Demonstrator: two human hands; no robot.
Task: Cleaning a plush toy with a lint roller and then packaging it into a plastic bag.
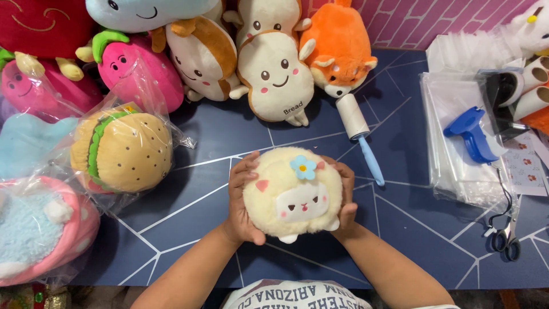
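A round cream sheep plush (293,194) with a blue flower on its head sits between both my hands, just above the dark blue table (200,206). My left hand (243,200) cups its left side with the fingers wrapped around it. Pressed against the toy's right side is my right hand (345,194), mostly hidden behind the plush. The toy's face points up at the camera.
A lint roller (359,133) with a blue handle lies just beyond the plush. Several plush toys crowd the back; a bagged burger plush (121,150) and other bagged toys lie at left. At right are clear bags (457,137), a blue tagging gun (474,134) and scissors (506,237).
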